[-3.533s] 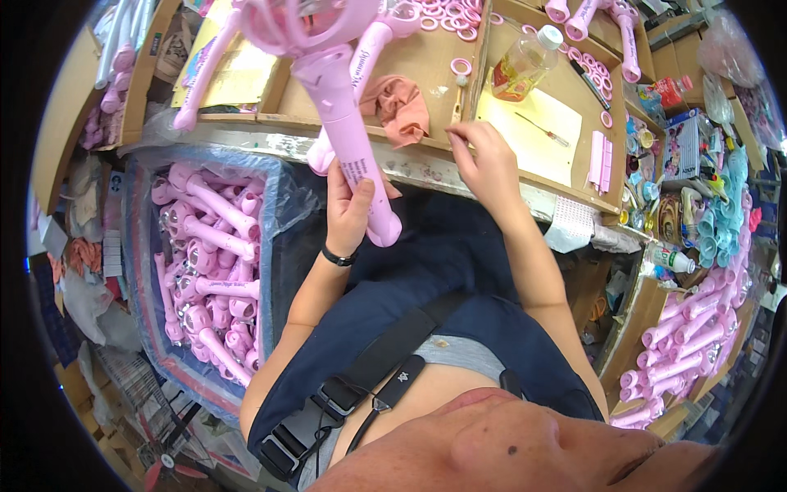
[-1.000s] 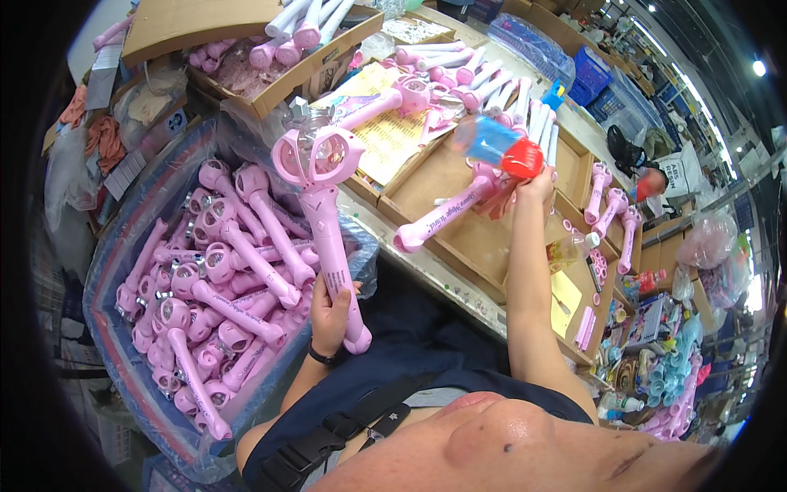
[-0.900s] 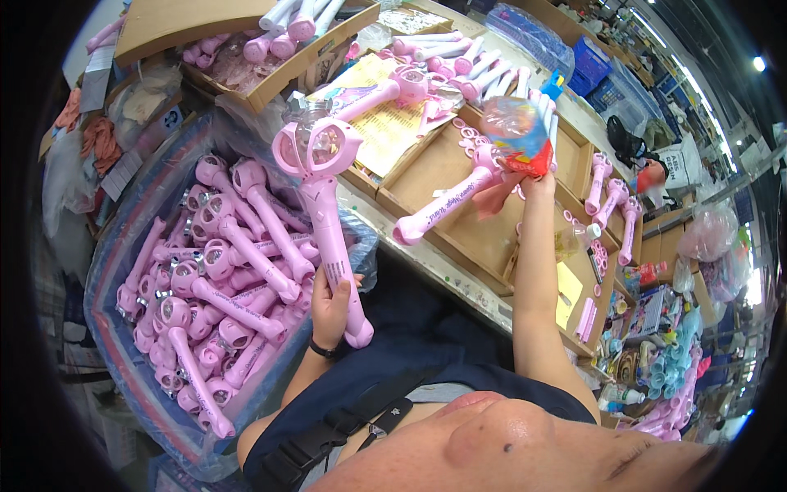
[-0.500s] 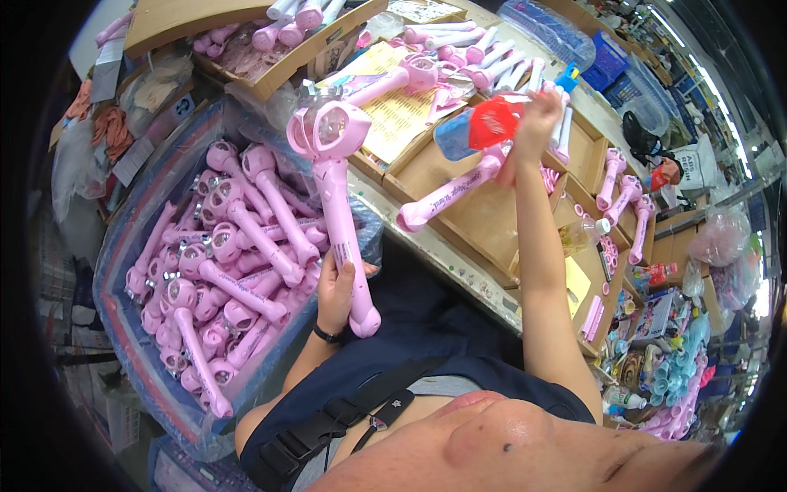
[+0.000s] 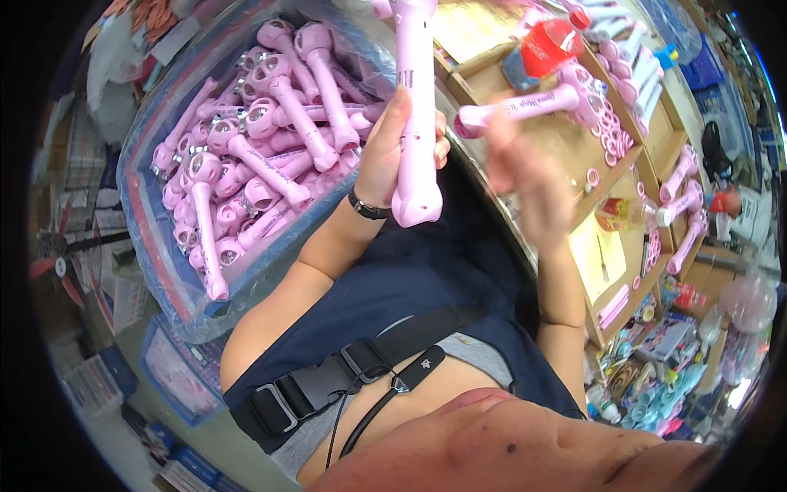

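My left hand [image 5: 392,152] is wrapped round the shaft of a pink toy wand [image 5: 418,123], held upright in front of me. Its top end runs out of the picture. My right hand [image 5: 533,184] hangs in front of the bench edge, and motion smears its fingers. Just beyond that hand, a second pink wand [image 5: 533,105] lies across the wooden tray [image 5: 492,78]. Behind it is a bottle with a red label and red cap [image 5: 551,47]. To my left, a bin lined with plastic [image 5: 135,176] holds a heap of pink wands [image 5: 283,164].
Pink rings [image 5: 613,135] lie in the tray, near a yellow sheet [image 5: 598,258] and a small bottle of yellowish liquid [image 5: 623,215]. Several white-and-pink wand parts [image 5: 631,70] fill the far side. More pink wands [image 5: 680,197] lie at the right.
My right hand has drawn back toward me from beside the red-labelled bottle. The wand in my left hand stands higher in the picture, and the whole view has shifted.
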A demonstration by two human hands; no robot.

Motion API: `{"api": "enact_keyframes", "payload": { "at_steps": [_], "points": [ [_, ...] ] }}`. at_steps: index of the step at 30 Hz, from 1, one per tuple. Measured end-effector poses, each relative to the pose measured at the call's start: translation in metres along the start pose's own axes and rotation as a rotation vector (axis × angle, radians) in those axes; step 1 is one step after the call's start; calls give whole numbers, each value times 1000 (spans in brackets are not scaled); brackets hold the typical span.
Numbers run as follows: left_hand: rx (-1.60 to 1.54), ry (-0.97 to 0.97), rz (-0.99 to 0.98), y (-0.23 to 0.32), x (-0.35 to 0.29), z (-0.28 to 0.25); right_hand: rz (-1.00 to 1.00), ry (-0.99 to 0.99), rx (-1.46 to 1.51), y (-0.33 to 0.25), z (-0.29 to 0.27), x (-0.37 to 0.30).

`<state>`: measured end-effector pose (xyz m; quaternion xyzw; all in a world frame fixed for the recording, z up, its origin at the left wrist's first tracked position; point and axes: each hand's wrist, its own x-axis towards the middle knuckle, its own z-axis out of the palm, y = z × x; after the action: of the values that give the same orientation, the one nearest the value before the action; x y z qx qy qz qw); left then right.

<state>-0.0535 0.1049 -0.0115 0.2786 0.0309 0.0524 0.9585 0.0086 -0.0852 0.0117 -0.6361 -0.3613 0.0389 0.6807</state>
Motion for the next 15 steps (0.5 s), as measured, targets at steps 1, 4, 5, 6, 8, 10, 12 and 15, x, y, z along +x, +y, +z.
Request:
{"api": "enact_keyframes", "payload": {
  "at_steps": [1,4,5,6,8,10,12,15],
  "points": [
    [17,-22,-25,-4,2,5,-55,-121,-6,-6,9,-19],
    [-20,-60,-129,-20,5,20,-294,-301,-498,-5,15,-44],
    [-5,-87,-154,-25,5,24,-289,-244,-510,-3,16,-50],
    [-6,-114,-172,-29,5,28,-429,-213,-508,-1,15,-53],
    [-26,-142,-201,-35,5,35,-648,-223,-581,3,12,-60],
    [-43,-153,-222,-39,2,40,-677,-132,-554,3,11,-66],
    [-55,-158,-223,-42,1,45,-635,-96,-482,3,9,-70],
    [-51,-153,-244,-44,-4,50,-475,-74,-360,1,7,-72]
  ]
}}
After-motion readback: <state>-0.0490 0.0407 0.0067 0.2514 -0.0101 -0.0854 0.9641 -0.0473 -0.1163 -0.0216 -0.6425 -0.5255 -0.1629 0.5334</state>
